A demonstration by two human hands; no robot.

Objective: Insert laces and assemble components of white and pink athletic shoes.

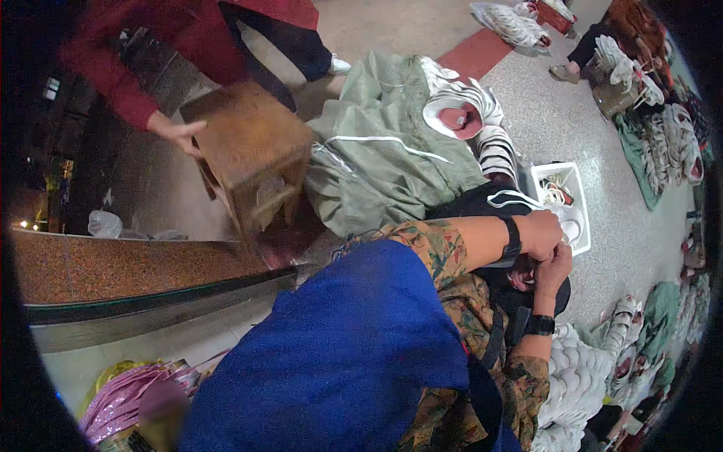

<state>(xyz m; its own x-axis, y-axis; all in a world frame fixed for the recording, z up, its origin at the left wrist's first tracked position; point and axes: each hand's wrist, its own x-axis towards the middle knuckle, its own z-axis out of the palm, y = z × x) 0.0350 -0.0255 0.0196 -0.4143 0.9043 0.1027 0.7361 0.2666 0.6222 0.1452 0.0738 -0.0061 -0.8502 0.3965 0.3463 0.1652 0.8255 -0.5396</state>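
Observation:
My left hand [541, 233] and my right hand [553, 270] meet in front of me, their fingers closed and pinched together over my lap. A white lace [516, 197] loops up beside my left hand and runs to its fingers. What lies between the fingertips is small and mostly hidden. Just beyond the hands stands a white plastic bin [584, 207] with coiled laces [556, 190] inside. A round white item [570, 228] shows at the bin's near side, close to my fingers. Dark cloth lies under my hands.
Left of me a grey-green sack [392, 151] bears stacked white shoes [459, 113]. A person's hand [179, 135] in a red sleeve holds a wooden stool [252, 135]. More white shoes [576, 369] are stacked at my right. Farther rows of shoes [670, 143] line the floor.

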